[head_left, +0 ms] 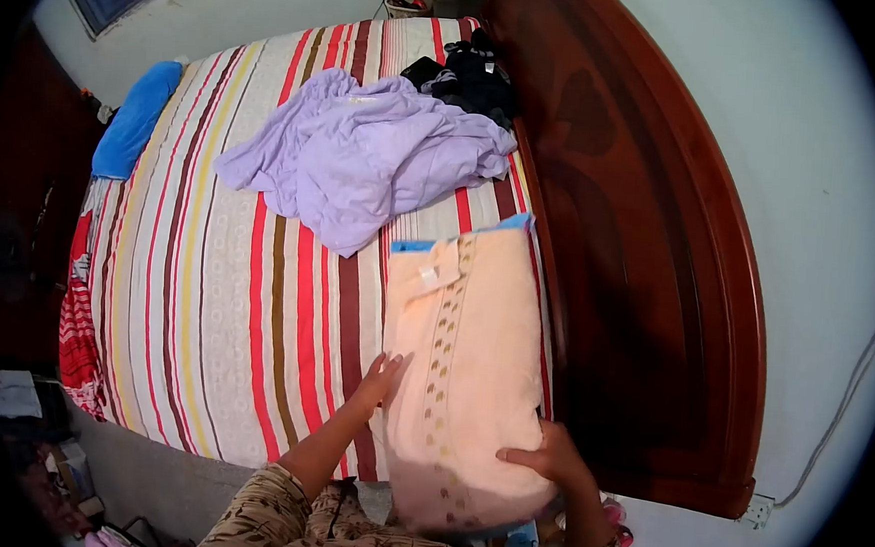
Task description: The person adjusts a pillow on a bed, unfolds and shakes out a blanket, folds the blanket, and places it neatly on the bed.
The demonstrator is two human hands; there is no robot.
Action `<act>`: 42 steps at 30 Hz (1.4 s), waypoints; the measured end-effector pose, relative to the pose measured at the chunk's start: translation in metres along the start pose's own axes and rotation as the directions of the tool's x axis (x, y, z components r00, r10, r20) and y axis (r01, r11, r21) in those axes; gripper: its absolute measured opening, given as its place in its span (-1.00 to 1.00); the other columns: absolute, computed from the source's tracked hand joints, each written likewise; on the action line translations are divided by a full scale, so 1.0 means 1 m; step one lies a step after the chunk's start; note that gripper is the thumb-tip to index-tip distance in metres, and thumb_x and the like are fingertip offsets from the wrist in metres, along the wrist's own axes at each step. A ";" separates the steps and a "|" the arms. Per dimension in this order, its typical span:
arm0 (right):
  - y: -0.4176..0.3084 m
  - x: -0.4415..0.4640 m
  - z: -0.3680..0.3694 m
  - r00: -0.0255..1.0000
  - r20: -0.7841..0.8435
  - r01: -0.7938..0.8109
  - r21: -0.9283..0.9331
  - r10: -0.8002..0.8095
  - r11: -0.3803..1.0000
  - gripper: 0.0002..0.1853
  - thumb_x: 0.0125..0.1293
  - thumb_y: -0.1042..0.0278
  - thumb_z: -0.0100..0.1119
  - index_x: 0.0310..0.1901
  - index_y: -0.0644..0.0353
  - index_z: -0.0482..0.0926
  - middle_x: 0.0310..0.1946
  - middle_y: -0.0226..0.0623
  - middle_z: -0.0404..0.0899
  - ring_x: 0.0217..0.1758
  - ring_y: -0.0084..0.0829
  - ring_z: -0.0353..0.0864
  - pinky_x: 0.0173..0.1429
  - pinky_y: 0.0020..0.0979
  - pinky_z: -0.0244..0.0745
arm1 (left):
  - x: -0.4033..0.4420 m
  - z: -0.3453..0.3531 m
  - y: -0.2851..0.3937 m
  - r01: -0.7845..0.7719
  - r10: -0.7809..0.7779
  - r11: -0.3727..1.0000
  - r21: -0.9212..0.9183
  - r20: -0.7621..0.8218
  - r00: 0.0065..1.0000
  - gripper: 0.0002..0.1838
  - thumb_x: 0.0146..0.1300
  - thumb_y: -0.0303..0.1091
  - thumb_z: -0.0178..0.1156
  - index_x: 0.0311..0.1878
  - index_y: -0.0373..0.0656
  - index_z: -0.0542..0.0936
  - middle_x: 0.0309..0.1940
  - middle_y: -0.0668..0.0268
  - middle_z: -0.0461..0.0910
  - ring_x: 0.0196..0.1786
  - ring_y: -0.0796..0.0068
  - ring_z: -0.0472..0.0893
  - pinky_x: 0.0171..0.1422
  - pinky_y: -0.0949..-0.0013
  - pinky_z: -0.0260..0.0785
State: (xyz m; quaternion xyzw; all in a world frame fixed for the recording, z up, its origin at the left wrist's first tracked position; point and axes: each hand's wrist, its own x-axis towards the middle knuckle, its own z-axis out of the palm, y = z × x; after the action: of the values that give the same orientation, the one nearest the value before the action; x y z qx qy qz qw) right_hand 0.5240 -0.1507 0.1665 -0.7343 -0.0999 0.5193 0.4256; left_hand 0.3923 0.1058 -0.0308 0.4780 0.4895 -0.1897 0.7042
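A thick peach towel (493, 347) with a strip of small brown motifs lies lengthwise on the near right of the bed, its near end overhanging the edge. Blue fabric (414, 246) shows under its far end, and a white label (430, 276) lies on top. My left hand (381, 378) rests against the towel's left edge with its fingers stretched out. On the other side, my right hand (551, 457) grips the right edge, thumb on top and the other fingers mostly hidden behind it. What lies inside or under the towel is hidden.
A striped sheet (225, 311) covers the bed. A crumpled lilac garment (365, 154) and dark clothes (479, 81) lie farther back. The wooden headboard (657, 287) rises on the right. A blue rolled item (138, 120) sits at the far left, above red patterned cloth (82, 327).
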 end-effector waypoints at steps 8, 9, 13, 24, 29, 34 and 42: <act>-0.008 -0.037 0.026 0.981 0.188 -0.044 -0.056 0.054 0.997 -0.34 -0.08 0.10 0.43 0.00 0.40 0.48 -0.17 -0.09 0.59 -0.09 -0.36 0.57 0.05 -0.44 0.40 | 0.011 0.019 0.032 -0.038 0.265 0.786 0.617 -0.280 0.923 0.02 -0.07 0.37 0.15 0.31 -0.23 0.19 0.21 -0.01 0.31 0.34 0.04 0.20 0.34 0.12 0.10; -0.021 -0.040 0.027 0.977 0.208 -0.031 -0.097 0.051 0.995 -0.34 -0.08 0.11 0.44 -0.01 0.41 0.48 -0.18 -0.09 0.59 -0.09 -0.35 0.57 0.05 -0.45 0.40 | 0.002 0.020 0.048 0.061 0.222 0.745 0.664 -0.333 0.916 0.03 -0.07 0.36 0.15 0.30 -0.27 0.19 0.21 0.00 0.32 0.35 0.05 0.19 0.34 0.13 0.10; -0.026 -0.045 0.029 0.964 0.263 0.024 -0.174 0.023 0.985 -0.44 -0.11 0.19 0.47 -0.10 0.38 0.54 -0.24 -0.17 0.62 -0.15 -0.39 0.57 0.00 -0.49 0.41 | 0.041 0.008 0.051 -0.180 0.477 0.648 0.740 -0.210 0.853 -0.19 -0.05 0.23 0.22 0.18 -0.16 0.39 -0.05 0.00 0.55 0.08 0.10 0.50 0.14 0.18 0.34; -0.001 -0.087 0.010 0.999 0.037 -0.032 0.107 0.028 0.994 -0.47 -0.16 0.39 0.50 -0.10 0.36 0.53 -0.22 -0.25 0.61 -0.12 -0.49 0.55 0.02 -0.47 0.41 | 0.094 -0.121 0.008 -0.058 0.436 0.837 0.544 -0.599 0.671 -0.61 0.24 -0.13 -0.03 -0.36 -0.32 0.56 -0.37 -0.02 0.59 -0.24 0.00 0.59 -0.16 0.07 0.41; -0.015 -0.084 0.019 0.986 0.119 0.097 0.134 -0.113 0.986 -0.51 -0.28 0.51 0.52 -0.19 0.35 0.58 -0.28 -0.31 0.63 -0.16 -0.50 0.55 -0.02 -0.48 0.40 | 0.114 -0.117 -0.080 -0.051 0.180 0.946 0.319 -0.389 0.903 -0.28 0.17 0.28 -0.02 -0.13 -0.35 0.56 -0.23 -0.06 0.60 -0.11 0.08 0.59 -0.08 0.13 0.40; -0.014 -0.077 0.016 0.986 0.168 -0.002 0.127 -0.019 0.992 -0.53 -0.25 0.49 0.52 -0.20 0.36 0.58 -0.29 -0.30 0.64 -0.18 -0.50 0.55 -0.02 -0.48 0.39 | 0.024 -0.085 -0.048 0.241 -0.185 0.892 -0.383 0.179 0.966 -0.12 0.14 0.39 -0.07 0.14 -0.35 0.42 0.11 -0.01 0.44 0.14 0.21 0.48 0.15 0.24 0.37; 0.000 -0.068 -0.010 0.976 0.215 0.100 -0.261 -0.043 0.960 -0.54 -0.14 0.28 0.52 -0.22 0.36 0.59 -0.30 -0.18 0.63 -0.19 -0.41 0.60 -0.03 -0.44 0.45 | -0.016 -0.064 0.005 0.114 0.031 0.926 -0.361 0.372 0.928 -0.33 0.15 -0.07 0.24 0.22 -0.30 0.32 0.02 0.09 0.52 -0.04 0.30 0.60 0.04 0.23 0.49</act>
State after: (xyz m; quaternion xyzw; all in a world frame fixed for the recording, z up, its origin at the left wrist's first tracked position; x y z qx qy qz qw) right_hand 0.5025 -0.1959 0.2142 -0.7231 -0.2402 0.5587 0.3274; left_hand 0.3563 0.1598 -0.0188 0.2789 0.3849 -0.1943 0.8581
